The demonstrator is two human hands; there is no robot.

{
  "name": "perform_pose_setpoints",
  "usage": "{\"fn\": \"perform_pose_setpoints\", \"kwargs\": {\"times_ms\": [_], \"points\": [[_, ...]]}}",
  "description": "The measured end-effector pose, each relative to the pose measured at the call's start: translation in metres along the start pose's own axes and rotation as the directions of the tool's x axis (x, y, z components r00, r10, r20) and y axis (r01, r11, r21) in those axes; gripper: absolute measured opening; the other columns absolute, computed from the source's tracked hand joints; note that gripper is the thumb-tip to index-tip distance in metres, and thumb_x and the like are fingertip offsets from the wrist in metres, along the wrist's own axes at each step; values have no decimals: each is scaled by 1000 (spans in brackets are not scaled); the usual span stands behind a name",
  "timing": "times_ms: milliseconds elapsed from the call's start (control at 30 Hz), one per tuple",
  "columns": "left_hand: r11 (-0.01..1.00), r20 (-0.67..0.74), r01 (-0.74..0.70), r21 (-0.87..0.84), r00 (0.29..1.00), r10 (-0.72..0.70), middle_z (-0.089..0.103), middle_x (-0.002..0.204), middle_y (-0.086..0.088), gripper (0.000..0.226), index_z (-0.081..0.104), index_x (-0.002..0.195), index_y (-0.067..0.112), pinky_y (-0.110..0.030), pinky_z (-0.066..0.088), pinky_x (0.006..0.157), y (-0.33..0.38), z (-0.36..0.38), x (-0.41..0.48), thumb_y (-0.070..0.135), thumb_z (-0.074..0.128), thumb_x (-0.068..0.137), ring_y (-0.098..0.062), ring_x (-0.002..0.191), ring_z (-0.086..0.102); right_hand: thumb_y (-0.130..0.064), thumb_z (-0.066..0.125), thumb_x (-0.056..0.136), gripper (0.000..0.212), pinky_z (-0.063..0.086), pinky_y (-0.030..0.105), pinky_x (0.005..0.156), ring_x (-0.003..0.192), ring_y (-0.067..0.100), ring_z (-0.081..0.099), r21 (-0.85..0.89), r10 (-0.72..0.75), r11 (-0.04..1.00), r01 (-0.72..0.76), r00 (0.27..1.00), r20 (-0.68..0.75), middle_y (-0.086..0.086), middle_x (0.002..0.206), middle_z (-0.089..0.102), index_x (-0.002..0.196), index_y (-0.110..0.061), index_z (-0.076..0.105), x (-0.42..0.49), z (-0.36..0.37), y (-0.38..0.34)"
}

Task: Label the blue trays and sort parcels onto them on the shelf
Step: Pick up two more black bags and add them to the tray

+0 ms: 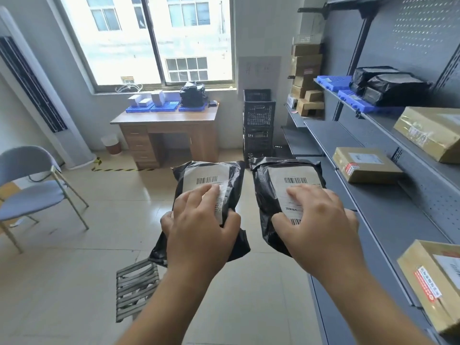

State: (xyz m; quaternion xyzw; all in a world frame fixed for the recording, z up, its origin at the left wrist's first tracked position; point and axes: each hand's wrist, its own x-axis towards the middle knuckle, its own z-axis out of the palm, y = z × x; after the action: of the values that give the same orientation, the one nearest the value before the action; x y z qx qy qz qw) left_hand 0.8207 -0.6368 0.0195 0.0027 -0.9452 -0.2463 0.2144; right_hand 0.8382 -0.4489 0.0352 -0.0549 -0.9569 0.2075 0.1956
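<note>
Beside the shelf [373, 215], each hand's grip clasps a lengthwise black parcel: left hand [199, 235], right hand [321, 230].

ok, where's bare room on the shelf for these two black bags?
Bare: the far blue tray, left of the black parcels; grey shelf ahead of the taped carton. Crowded: near blue tray, under the parcels. Left hand and right hand each hold one bag.

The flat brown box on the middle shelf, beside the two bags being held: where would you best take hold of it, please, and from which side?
Probably by its two long side edges, coming from the aisle side. The box lies flat, label up, near the front lip of the shelf, with bare shelf around it and another shelf overhead, so a front approach looks clearest. Both the left hand and right hand hold bags now.
</note>
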Motion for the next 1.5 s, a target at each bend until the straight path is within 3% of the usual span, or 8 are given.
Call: {"fn": "perform_pose_setpoints", "kwargs": {"times_ms": [233, 633, 833, 1167, 1500], "points": [[999, 12, -31, -10, 999, 31, 51, 145, 20, 63, 57, 139, 35, -49, 30, 104, -1, 51, 91, 56, 40, 82, -10, 137, 34, -55, 44, 78, 61, 35, 46, 102, 134, 11, 38, -7, 24, 1000, -24, 1000, 1, -17, 141, 54, 133, -34, 58, 94, 37, 9], [997, -96, 47, 67, 995, -40, 50, 146, 21, 63, 56, 141, 35, -50, 27, 110, 43, 130, 257, 56, 43, 83, -9, 139, 34, -57, 42, 78, 62, 33, 47, 104, 138, 12, 36, 58, -136, 989, 135, 991, 17, -18, 144, 52, 133, -35, 57, 303, 77, 39], [994, -102, 69, 87, 993, -60, 50, 146, 20, 64, 56, 141, 34, -52, 27, 110, 51, 164, 322, 57, 40, 83, -10, 138, 34, -56, 42, 77, 62, 32, 47, 105, 137, 10, 36, 71, -152, 986, 148, 987, 44, -19, 144, 52, 133, -34, 58, 371, 103, 51], [1000, -62, -8, -15, 998, 7, 52, 144, 20, 66, 58, 139, 34, -50, 26, 109, 43, 247, 450, 59, 38, 81, -11, 136, 36, -56, 43, 77, 62, 35, 48, 105, 137, 13, 38, 1, -67, 998, 67, 998, 12, -17, 143, 54, 132, -33, 59, 491, 157, 71], [990, -4, -119, -80, 993, 119, 51, 144, 20, 62, 57, 137, 36, -51, 28, 107, 11, 311, 615, 57, 38, 83, -11, 135, 35, -53, 46, 78, 60, 35, 48, 103, 136, 13, 39, -36, 64, 997, -67, 995, -78, -15, 141, 55, 132, -32, 60, 628, 219, 47]]}}
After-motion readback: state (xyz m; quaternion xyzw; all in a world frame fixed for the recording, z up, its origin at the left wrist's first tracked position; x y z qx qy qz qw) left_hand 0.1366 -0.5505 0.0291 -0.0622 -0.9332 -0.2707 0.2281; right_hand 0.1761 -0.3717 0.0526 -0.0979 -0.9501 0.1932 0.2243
